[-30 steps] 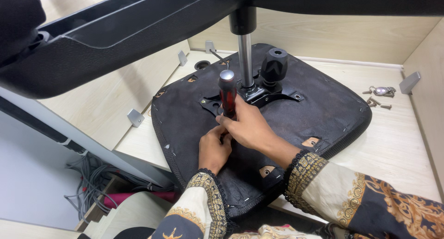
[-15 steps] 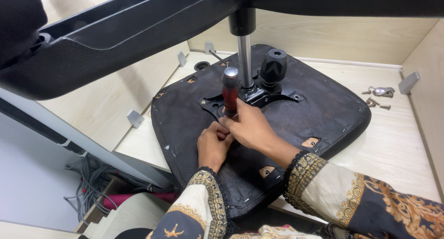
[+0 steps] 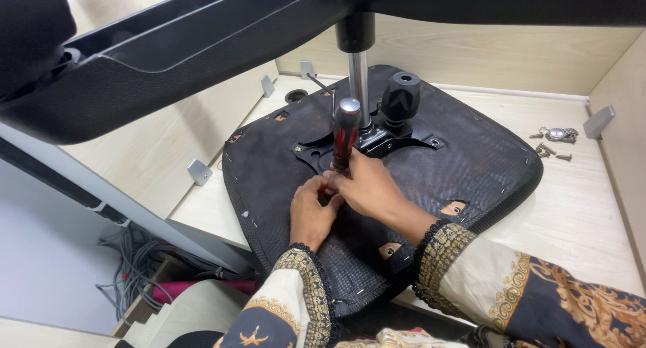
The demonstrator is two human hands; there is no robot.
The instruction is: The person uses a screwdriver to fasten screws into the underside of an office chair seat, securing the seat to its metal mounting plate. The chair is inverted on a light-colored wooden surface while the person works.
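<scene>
Screwdriver [image 3: 344, 136] held upright by right hand [image 3: 367, 190], fingers wrapped round handle; left hand [image 3: 311, 210] fingers pinched at tip, on seat underside [image 3: 464, 166].

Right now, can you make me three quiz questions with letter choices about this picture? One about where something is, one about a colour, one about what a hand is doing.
1. Where do the loose screws lie?
A. on the wooden desk, right of the seat
B. on the black seat
C. on the floor

2. What colours is the screwdriver handle?
A. yellow and blue
B. red and black, silver cap
C. all green

3. What is the right hand doing?
A. lying flat on the desk
B. holding a cup
C. gripping the screwdriver

Answers:
1 A, they lie on pale wood beside the seat bottom.
2 B, red stripes show on black.
3 C, fingers wrap its lower handle while the left hand touches close by.
</scene>
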